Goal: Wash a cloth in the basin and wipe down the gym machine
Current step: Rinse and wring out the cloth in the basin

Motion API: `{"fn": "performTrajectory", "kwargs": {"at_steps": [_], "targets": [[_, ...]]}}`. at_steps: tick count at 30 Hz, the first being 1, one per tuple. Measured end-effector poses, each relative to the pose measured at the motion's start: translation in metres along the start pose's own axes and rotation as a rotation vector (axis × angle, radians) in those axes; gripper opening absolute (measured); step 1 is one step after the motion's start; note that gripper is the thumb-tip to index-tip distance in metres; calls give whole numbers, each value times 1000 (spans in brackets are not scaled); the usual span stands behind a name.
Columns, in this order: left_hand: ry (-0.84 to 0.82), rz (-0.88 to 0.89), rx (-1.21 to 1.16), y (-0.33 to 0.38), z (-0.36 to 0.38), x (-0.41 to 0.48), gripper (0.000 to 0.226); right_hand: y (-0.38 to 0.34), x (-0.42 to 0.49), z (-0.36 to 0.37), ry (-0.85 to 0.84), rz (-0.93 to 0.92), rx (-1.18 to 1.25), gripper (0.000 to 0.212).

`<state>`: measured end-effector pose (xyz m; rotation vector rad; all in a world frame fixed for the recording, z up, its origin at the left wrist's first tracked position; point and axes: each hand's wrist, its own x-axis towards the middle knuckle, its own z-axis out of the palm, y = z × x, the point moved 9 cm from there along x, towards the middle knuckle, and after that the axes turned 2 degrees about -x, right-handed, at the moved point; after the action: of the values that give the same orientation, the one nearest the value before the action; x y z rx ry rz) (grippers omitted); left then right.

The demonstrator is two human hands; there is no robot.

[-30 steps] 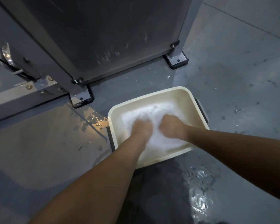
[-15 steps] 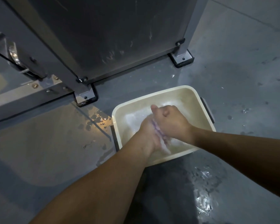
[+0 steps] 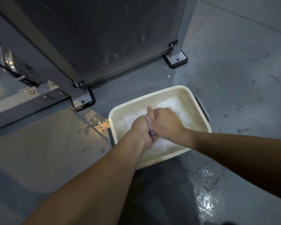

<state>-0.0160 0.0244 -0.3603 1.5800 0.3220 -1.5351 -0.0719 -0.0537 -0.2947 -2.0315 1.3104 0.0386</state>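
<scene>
A cream rectangular basin (image 3: 154, 94) with dark side handles sits on the grey floor and holds soapy water. Both my hands are over it, pressed together around a purple cloth (image 3: 150, 129). Only a thin strip of the cloth shows between them. My left hand (image 3: 141, 133) grips the cloth from the left and my right hand (image 3: 166, 123) grips it from the right, thumb pointing up. The gym machine (image 3: 104, 38), a dark panel in a grey metal frame, stands just behind the basin.
The machine's bolted feet (image 3: 82, 100) (image 3: 176, 58) rest on the floor near the basin. Water is spilled in a puddle (image 3: 96, 123) left of the basin, and a wet patch (image 3: 204, 192) lies at the lower right. A low grey frame rail (image 3: 23, 103) runs at the left.
My hands came up out of the suds and closed together around the purple cloth, which was hidden under the foam a second ago. The view has shifted slightly.
</scene>
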Motion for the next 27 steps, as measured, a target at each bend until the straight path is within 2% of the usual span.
{"fn": "performTrajectory", "kwargs": {"at_steps": [4, 7, 8, 10, 12, 15, 17, 20, 22, 25, 27], "targets": [[66, 77, 154, 9, -1, 1, 62, 41, 9, 0, -3, 102, 28, 69], [93, 146, 219, 10, -6, 3, 41, 50, 16, 12, -68, 73, -97, 35], [88, 164, 241, 6, -6, 5, 36, 53, 17, 17, -144, 118, -137, 24], [85, 160, 261, -2, -7, 7, 27, 53, 14, 34, -335, 186, -150, 23], [133, 158, 219, -4, -15, 5, 27, 43, 4, 42, -405, 189, -61, 30], [176, 88, 68, -3, -28, 5, 29, 21, -10, 31, -299, 170, 263, 49], [160, 32, -44, -5, -29, 5, 30, 2, -18, 21, -264, 84, 348, 59], [42, 43, -152, -6, -9, 6, 37, -15, -20, 4, -209, 17, 415, 63], [-63, 55, -159, -4, 11, -5, 21, -12, -18, -5, -145, 56, 469, 65], [-128, -12, -169, -9, 23, -11, 23, -8, -15, -11, -50, 74, 310, 63], [-140, -69, -140, -17, 25, -13, 40, 3, -5, -13, 6, 106, 195, 58]]}}
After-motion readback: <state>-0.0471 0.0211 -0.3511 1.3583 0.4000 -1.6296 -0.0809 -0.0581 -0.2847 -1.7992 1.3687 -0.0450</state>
